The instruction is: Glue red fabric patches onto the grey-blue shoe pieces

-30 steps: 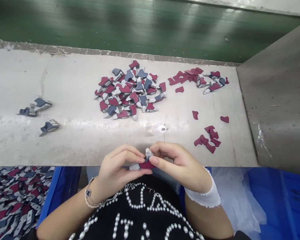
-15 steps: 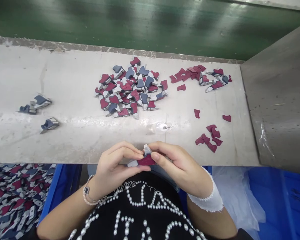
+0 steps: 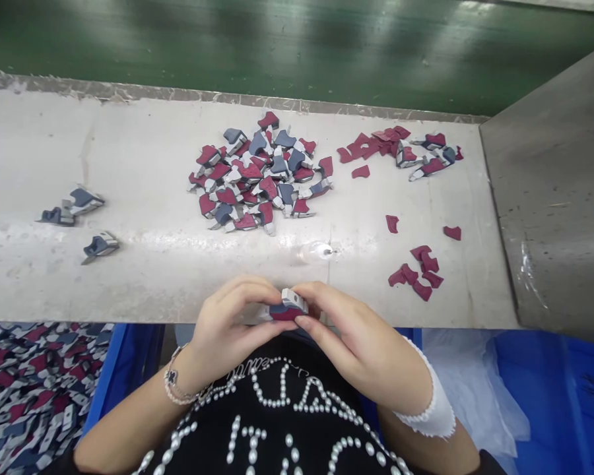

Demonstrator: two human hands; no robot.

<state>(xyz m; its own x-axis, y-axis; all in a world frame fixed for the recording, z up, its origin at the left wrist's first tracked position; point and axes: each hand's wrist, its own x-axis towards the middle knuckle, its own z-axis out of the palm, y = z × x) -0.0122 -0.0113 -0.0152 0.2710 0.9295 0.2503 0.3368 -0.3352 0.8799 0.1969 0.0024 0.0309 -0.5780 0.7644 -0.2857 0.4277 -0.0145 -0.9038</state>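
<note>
Both my hands hold one small moulded part, grey, blue and dark red, just above the table's front edge. My left hand pinches its left end between thumb and fingers. On its right end, my right hand grips with thumb and index finger. A light grey block with a small hole tops the part, and the dark red side faces me. Beyond my hands lies a heap of similar parts in red, blue and grey. Loose dark red flat pieces lie to the right.
More red pieces and a few parts lie at the back right, by a metal side wall. Several blue-grey parts sit at left. A full blue bin stands lower left; a blue bin with plastic film is lower right.
The part has been turned between my fingers: its grey end, which pointed up and away, now shows a holed face. My right hand has shifted slightly.
</note>
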